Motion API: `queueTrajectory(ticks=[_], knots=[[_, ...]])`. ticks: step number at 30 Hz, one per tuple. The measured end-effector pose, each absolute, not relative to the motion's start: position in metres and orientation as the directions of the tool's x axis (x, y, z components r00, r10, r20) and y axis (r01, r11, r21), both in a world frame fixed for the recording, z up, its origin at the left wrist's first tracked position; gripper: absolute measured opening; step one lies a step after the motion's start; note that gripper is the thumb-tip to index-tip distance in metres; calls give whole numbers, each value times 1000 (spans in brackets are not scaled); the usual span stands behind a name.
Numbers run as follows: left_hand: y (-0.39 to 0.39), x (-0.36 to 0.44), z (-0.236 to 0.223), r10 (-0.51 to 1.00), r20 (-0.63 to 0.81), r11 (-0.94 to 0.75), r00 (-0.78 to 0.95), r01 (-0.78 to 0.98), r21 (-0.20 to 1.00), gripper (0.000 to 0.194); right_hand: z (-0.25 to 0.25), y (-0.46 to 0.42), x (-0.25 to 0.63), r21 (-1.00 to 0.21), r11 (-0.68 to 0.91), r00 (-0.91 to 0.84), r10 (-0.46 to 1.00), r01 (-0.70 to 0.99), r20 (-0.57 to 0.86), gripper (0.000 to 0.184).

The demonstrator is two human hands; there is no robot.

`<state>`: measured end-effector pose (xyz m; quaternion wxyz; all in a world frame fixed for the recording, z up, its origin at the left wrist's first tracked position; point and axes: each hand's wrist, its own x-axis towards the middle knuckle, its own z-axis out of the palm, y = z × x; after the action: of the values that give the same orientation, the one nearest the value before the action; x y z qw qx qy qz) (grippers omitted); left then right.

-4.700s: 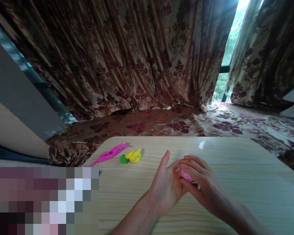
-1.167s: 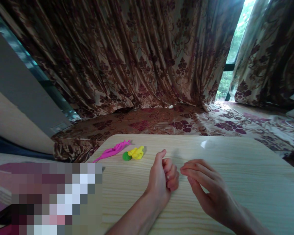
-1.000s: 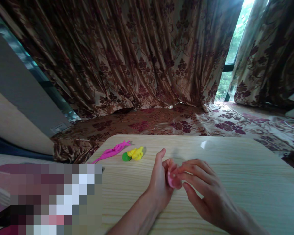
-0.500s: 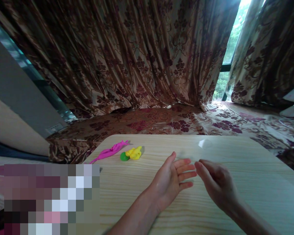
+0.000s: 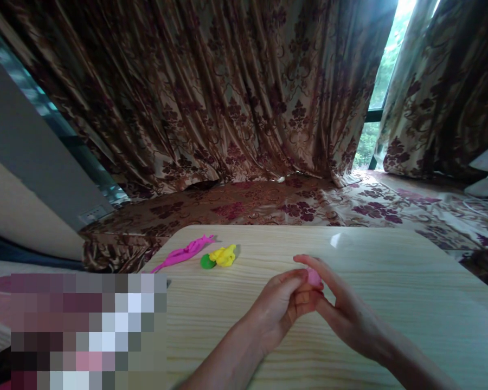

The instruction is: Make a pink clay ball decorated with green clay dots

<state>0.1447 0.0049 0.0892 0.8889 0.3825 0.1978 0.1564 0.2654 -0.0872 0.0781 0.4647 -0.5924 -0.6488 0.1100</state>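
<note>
A small pink lump [image 5: 314, 278], which looks like soft modelling clay, is held above the table between the two hands. My left hand [image 5: 282, 300] is closed on it, palm turned up, with the thumb pressed against the lump and the fingers curled below. My right hand [image 5: 341, 300] reaches in from the right; its forefinger stretches past the far side of the lump and its thumb lies near the left fingertips. Those right fingers are spread apart. Whether they press on the lump is hard to see.
On the pale wooden table [image 5: 390, 303], a long magenta piece [image 5: 185, 253] lies at the far left. Beside it a crumpled yellow piece [image 5: 224, 255] touches a green round piece [image 5: 207, 261]. Patterned curtains [image 5: 236, 97] hang behind, and a lamp [image 5: 486, 170] stands at right.
My left hand has gone from flat, spread fingers to a grip on the pink lump, now visible. My right hand has moved left and opened from its curled shape.
</note>
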Motion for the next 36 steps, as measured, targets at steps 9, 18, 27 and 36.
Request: queueTrajectory(ticks=[9,18,27,36], knots=[[4,141,102,517,-91,391,851,-140,909,22,82,-80,274,-607,264,176,805,749,567,34],[3,141,103,534,6,140,846,-96,985,38,95,-88,263,-558,250,149,806,792,573,8],[9,140,102,585,-18,214,811,-134,968,25,79,-82,271,-726,260,241,827,637,508,43],[6,142,100,561,-37,224,827,-108,969,29,82,-84,272,-733,183,244,867,655,435,23]])
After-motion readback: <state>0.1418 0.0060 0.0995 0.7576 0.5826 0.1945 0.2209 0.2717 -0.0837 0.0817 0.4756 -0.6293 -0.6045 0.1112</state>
